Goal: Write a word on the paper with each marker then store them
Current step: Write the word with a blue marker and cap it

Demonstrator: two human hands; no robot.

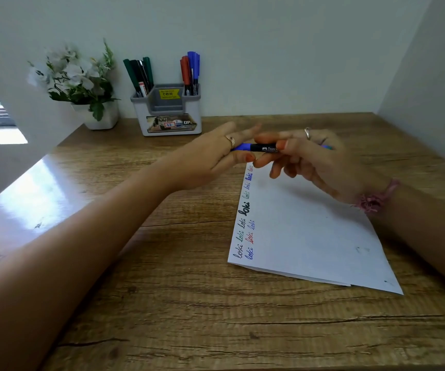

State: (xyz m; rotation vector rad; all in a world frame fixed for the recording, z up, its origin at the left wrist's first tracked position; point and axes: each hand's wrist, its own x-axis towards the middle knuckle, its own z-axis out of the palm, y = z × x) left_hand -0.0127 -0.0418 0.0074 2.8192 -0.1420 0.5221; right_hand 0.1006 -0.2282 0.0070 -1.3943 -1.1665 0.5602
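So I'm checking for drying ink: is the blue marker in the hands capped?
Cannot tell. Both the left hand and right hand cover the ends of the blue marker.

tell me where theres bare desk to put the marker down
Free: the wood left of the paper under the left hand, and the near strip before the paper. Crowded: the back edge, with the flower pot and marker holder.
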